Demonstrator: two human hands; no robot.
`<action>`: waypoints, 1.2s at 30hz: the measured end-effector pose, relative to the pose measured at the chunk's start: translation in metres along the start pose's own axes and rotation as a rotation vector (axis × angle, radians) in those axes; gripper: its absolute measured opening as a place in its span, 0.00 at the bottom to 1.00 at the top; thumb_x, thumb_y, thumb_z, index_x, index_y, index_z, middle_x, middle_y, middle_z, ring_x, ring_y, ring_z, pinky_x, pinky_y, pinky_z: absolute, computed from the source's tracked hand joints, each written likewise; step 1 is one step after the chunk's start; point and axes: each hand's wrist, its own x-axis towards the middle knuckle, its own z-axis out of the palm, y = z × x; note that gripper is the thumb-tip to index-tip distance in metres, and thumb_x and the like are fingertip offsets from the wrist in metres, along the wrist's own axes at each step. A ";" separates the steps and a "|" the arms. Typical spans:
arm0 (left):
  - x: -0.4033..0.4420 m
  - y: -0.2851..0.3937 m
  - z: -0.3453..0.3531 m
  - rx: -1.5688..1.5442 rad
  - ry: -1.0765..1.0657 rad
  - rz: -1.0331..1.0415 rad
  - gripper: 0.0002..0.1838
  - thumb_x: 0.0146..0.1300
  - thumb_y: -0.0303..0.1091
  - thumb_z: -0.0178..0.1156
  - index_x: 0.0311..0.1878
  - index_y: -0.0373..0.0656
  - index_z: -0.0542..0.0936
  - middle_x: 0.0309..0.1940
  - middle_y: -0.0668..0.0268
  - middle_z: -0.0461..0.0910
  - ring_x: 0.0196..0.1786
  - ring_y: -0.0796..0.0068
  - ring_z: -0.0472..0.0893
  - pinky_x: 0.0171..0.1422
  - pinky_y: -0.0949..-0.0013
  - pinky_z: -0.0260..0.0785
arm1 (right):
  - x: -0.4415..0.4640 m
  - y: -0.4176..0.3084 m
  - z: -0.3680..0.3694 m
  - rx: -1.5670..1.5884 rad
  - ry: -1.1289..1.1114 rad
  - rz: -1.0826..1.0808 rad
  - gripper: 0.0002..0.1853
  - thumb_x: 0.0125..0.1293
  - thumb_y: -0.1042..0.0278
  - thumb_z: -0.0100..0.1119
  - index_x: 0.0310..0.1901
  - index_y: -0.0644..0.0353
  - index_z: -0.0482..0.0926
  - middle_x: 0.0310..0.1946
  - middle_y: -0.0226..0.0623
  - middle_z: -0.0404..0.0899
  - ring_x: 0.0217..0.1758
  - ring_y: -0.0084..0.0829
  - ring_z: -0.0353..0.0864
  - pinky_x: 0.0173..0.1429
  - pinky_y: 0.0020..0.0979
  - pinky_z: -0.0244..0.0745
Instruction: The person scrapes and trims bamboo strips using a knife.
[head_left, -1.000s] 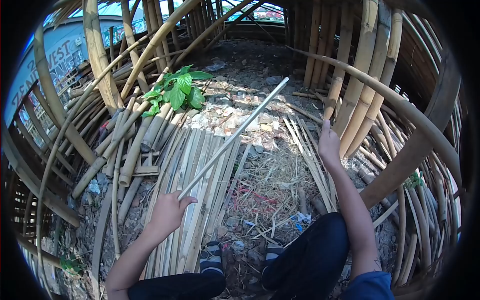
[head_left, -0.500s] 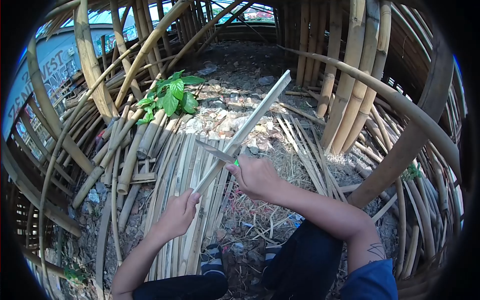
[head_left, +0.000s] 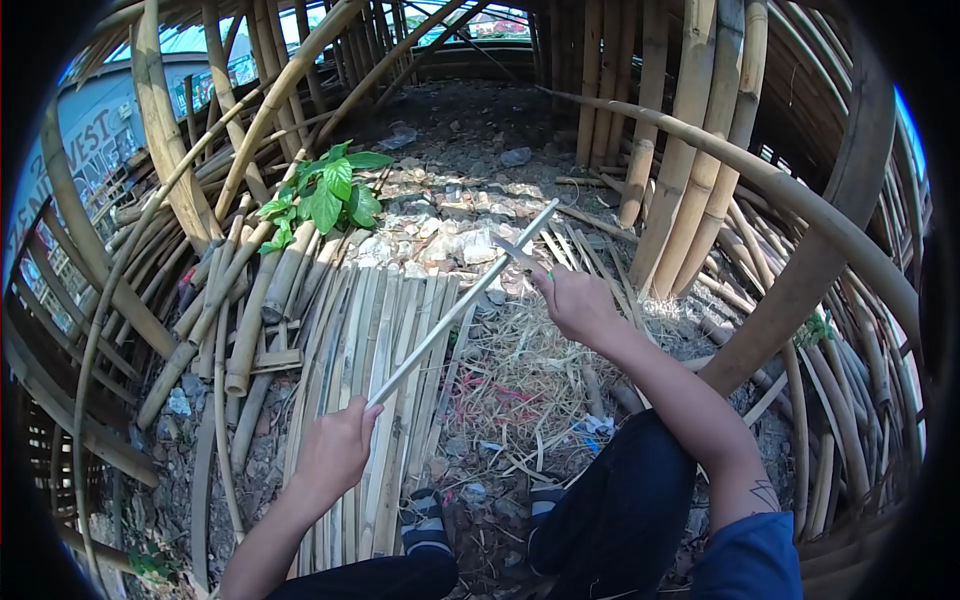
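Observation:
A long, pale bamboo strip [head_left: 440, 322] slants up and to the right in front of me. Its near end is gripped by my left hand [head_left: 335, 443], thumb pressed along the strip. My right hand [head_left: 583, 305] is closed around a knife [head_left: 518, 252] whose handle is mostly hidden, with a bit of green showing. The blade crosses the strip near its far end. Below the held strip, a row of split bamboo strips [head_left: 345, 345] lies side by side on the ground.
Bamboo poles [head_left: 690, 150] stand at the right, and a thick bent pole [head_left: 790, 190] arches across. More poles [head_left: 245, 340] lie at the left beside a leafy green plant [head_left: 330, 190]. Dry shavings [head_left: 520, 400] cover the ground near my feet.
The knife and my right hand have moved outward along the strip toward its far end. The strip's far end has dropped lower, and its narrow edge now shows. My left hand has shifted slightly nearer.

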 end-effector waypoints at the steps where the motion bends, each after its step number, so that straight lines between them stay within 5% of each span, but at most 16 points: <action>1: 0.001 0.001 0.002 -0.008 -0.001 0.007 0.16 0.78 0.41 0.50 0.38 0.36 0.73 0.18 0.46 0.77 0.25 0.40 0.80 0.30 0.43 0.69 | -0.001 0.006 0.005 -0.010 -0.001 0.005 0.32 0.79 0.43 0.40 0.32 0.66 0.77 0.20 0.52 0.80 0.22 0.55 0.82 0.30 0.52 0.78; 4: 0.001 0.005 0.006 0.051 -0.046 -0.044 0.16 0.78 0.38 0.50 0.37 0.35 0.74 0.19 0.44 0.76 0.25 0.36 0.78 0.31 0.42 0.69 | -0.009 -0.002 0.012 0.138 -0.157 0.055 0.34 0.80 0.43 0.36 0.32 0.68 0.78 0.23 0.59 0.80 0.31 0.61 0.83 0.39 0.56 0.78; 10: 0.004 0.009 0.008 0.062 0.008 -0.040 0.15 0.77 0.38 0.51 0.36 0.37 0.73 0.19 0.45 0.76 0.25 0.38 0.79 0.30 0.43 0.69 | -0.018 -0.064 0.006 0.189 -0.253 -0.134 0.32 0.81 0.46 0.36 0.31 0.68 0.77 0.23 0.60 0.79 0.31 0.62 0.82 0.40 0.57 0.76; 17: -0.014 -0.006 0.013 0.147 0.051 0.006 0.14 0.76 0.38 0.53 0.35 0.38 0.73 0.19 0.46 0.77 0.25 0.40 0.79 0.29 0.43 0.70 | 0.000 0.055 0.025 0.066 -0.138 0.201 0.36 0.81 0.42 0.32 0.34 0.69 0.81 0.28 0.58 0.83 0.34 0.59 0.85 0.41 0.54 0.79; 22: -0.012 0.000 0.016 0.151 -0.078 -0.031 0.15 0.76 0.38 0.53 0.34 0.37 0.73 0.19 0.46 0.77 0.25 0.40 0.80 0.30 0.43 0.70 | -0.015 0.050 0.021 0.094 -0.160 0.226 0.36 0.81 0.43 0.31 0.35 0.70 0.81 0.30 0.61 0.82 0.38 0.61 0.83 0.47 0.57 0.77; 28: 0.001 0.010 0.012 0.101 -0.046 -0.038 0.16 0.76 0.39 0.54 0.34 0.37 0.73 0.18 0.47 0.77 0.23 0.43 0.80 0.28 0.47 0.70 | -0.018 -0.030 0.006 0.263 -0.303 -0.004 0.35 0.81 0.43 0.32 0.35 0.67 0.79 0.30 0.58 0.83 0.37 0.59 0.84 0.45 0.55 0.78; 36: -0.007 0.006 0.015 -0.025 -0.070 -0.040 0.14 0.77 0.35 0.52 0.35 0.35 0.72 0.21 0.41 0.76 0.27 0.35 0.78 0.30 0.43 0.68 | -0.014 0.022 0.018 0.022 -0.144 -0.013 0.33 0.80 0.42 0.35 0.31 0.63 0.79 0.22 0.49 0.82 0.27 0.53 0.84 0.34 0.51 0.79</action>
